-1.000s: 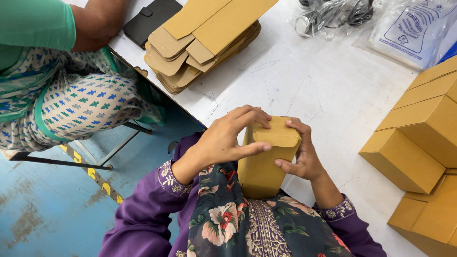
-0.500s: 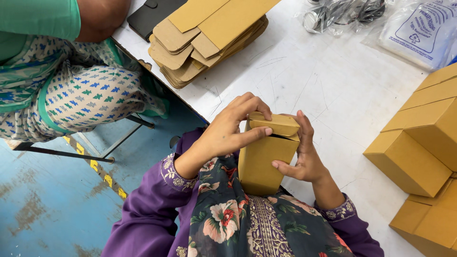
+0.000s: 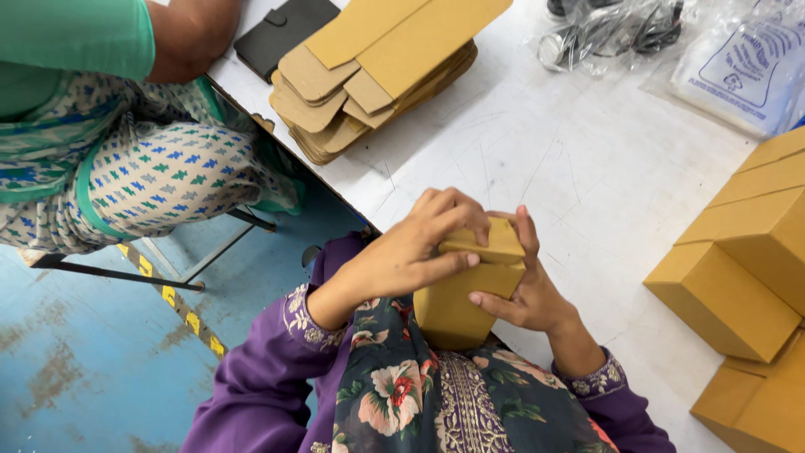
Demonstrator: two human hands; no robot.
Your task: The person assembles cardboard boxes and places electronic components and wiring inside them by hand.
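Fingers of both hands [image 3: 470,268] curled tight around brown cardboard box [image 3: 457,306], pressing its top flap.

Both hands grip a small brown cardboard box [image 3: 457,306] held upright against the lap at the edge of a white table [image 3: 587,176]. The left hand [image 3: 411,252] curls over the box's top flap, fingers pressing it down. The right hand [image 3: 524,294] cups the far side. A stack of flat brown cardboard blanks [image 3: 377,75] lies well apart, and folded brown boxes [image 3: 738,268] sit to the right.

left hand [image 3: 411,252] fingers curled, right hand [image 3: 524,294] fingers spread, wrists close
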